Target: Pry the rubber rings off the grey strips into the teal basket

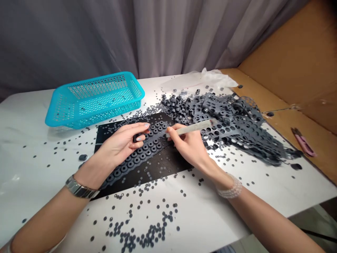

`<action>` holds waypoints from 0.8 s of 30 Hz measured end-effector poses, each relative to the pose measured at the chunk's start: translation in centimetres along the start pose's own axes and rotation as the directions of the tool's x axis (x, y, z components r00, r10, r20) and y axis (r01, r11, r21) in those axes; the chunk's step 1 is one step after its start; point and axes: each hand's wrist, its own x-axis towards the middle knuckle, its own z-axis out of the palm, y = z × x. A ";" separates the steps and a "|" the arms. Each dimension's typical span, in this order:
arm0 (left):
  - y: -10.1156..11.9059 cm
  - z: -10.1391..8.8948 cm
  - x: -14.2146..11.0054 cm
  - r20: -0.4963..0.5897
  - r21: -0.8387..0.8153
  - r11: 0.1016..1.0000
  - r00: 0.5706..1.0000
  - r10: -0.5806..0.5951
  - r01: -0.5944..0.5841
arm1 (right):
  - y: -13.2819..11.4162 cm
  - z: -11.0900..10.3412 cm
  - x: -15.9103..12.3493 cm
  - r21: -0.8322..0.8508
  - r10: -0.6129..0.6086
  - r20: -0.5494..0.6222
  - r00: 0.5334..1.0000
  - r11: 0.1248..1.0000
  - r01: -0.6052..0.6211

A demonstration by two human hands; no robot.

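Note:
A dark grey rubber sheet (143, 154) with rows of ring-shaped parts lies slantwise on a black mat (165, 165). Over its left side is my left hand (125, 140), fingers curled inward with thumb and forefinger close together. Something dark shows at those fingertips, too hidden to name. My right hand (188, 144) grips a flat, pale stick (196, 127) between thumb and fingers, with one end at the sheet's upper right and the other pointing right. Small dark discs lie scattered around the mat.
A turquoise plastic basket (102, 110) stands back left. Behind my right hand is a heap of perforated rubber sheets (231, 119) and loose rings. A clear plastic bag (218, 79) lies behind it. Pink-handled snips (304, 142) rest on cardboard (286, 66) at right.

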 end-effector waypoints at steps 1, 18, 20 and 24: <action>0.0 0.0 0.1 0.024 -0.055 0.998 0.999 -0.039 0.040 | -0.1 -0.1 0.0 0.028 0.019 -0.021 1.000 0.999 -0.018; 0.8 1.7 -1.6 0.053 -0.312 0.937 0.988 -0.147 0.156 | -0.6 -0.5 -0.1 0.062 0.029 -0.075 0.997 0.998 -0.025; 0.8 1.7 -1.6 0.050 -0.308 0.941 0.990 -0.133 0.142 | -0.7 -0.5 -0.2 0.061 0.023 -0.024 0.999 0.998 -0.021; 0.3 1.3 -1.3 0.088 -0.222 0.971 0.993 -0.074 0.092 | -0.6 -0.5 -0.3 0.002 -0.011 0.099 0.995 1.000 0.011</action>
